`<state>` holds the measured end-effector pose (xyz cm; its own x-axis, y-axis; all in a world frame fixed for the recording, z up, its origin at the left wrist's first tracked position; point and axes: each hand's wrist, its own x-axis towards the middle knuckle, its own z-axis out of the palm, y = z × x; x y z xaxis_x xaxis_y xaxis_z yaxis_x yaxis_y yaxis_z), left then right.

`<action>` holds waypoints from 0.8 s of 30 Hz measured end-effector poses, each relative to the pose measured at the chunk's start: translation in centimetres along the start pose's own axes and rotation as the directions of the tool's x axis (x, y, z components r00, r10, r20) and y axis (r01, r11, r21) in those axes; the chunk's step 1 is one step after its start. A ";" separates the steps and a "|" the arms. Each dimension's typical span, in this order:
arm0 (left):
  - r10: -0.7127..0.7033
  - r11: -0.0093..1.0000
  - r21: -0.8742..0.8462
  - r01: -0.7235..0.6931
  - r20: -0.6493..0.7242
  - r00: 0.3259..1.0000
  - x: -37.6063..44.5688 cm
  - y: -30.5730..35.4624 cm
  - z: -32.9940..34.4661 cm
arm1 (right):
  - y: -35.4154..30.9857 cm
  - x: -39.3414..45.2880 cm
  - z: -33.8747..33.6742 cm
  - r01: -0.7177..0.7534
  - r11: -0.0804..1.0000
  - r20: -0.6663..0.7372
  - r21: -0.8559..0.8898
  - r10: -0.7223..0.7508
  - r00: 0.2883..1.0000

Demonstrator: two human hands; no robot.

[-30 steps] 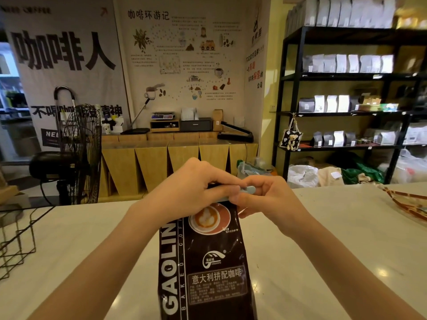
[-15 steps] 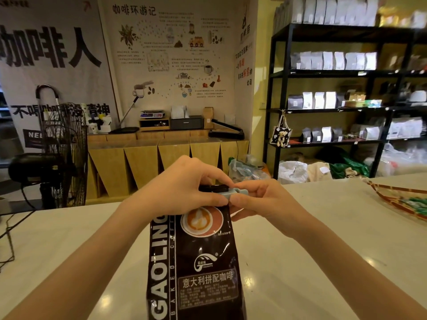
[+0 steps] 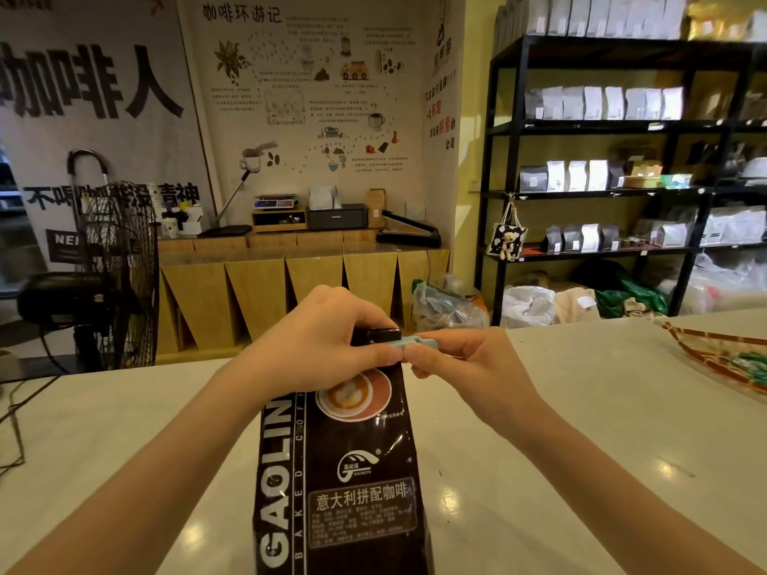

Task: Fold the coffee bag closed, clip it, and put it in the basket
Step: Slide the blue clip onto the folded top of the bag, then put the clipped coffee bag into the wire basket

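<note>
1. The tall dark brown glossy coffee bag (image 3: pixel 344 483) stands upright on the white counter (image 3: pixel 560 450), in the middle and near the camera. On its side big white letters read "GAOLIN", with smaller "BAKED COFFEE" beside (partly hidden). A round latte picture and a label with "意大利拼配咖啡" are on the front.
2. The left hand (image 3: pixel 319 346) is closed over the folded top of the bag, fingers behind, thumb in front.
3. The right hand (image 3: pixel 460 363) pinches the end of the light blue plastic clip (image 3: pixel 415 341), which lies across the top fold; the two hands touch each other there.
4. At the right edge of the counter the rim of an orange patterned basket (image 3: pixel 714 350) shows, well apart from the bag.
5. Behind: a black standing fan (image 3: pixel 112 267), a wooden cabinet (image 3: pixel 290 284), a wall banner (image 3: pixel 83 89) with "咖啡人", a poster titled "咖啡环游记", and black metal shelves (image 3: pixel 622 193) holding white and grey pouches.
</note>
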<state>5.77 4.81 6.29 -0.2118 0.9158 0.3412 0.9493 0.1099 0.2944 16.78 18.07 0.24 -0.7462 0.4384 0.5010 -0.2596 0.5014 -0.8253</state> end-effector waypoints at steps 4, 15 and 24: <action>-0.001 0.998 0.061 0.001 -0.003 1.000 0.0 0.2 0.3 | 0.1 -0.3 0.2 -0.005 1.000 -0.041 0.006 0.006 0.999; 0.016 0.991 0.131 -0.008 -0.057 0.998 -0.9 -0.3 0.2 | -0.4 0.0 0.1 -0.105 0.992 0.120 0.068 0.096 0.988; -0.427 0.818 -0.469 0.334 -0.106 0.898 -6.8 -4.2 1.4 | 0.3 -0.3 0.7 -0.225 0.948 0.105 0.223 0.206 0.973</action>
<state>3.59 -1.37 1.51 -0.6204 0.7346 0.2748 0.5968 0.2148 0.7731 16.50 17.54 -0.30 -0.8439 0.4513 0.2901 -0.2153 0.2104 -0.9536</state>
